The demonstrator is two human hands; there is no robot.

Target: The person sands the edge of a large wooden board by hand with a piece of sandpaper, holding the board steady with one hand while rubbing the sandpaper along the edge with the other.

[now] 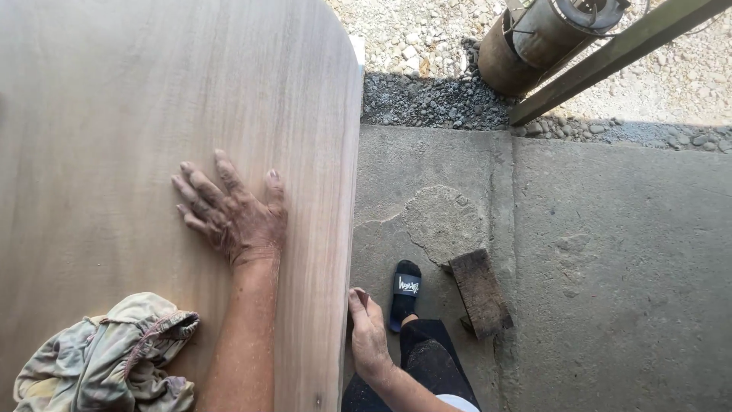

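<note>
The left hand [232, 214] lies flat and open, fingers spread, on the face of a large pale wooden board [114, 114]. The right hand [368, 336] curls its fingers around the board's edge at about five o'clock from the left hand, gripping it. A crumpled, stained cloth [107, 362] rests on the board at seven o'clock from the left hand, just beside the forearm. On the concrete floor [625, 267] stand a black slide sandal [404, 294] and a small wooden block [480, 294]. A rusty metal cylinder [534, 38] stands on gravel at one o'clock.
</note>
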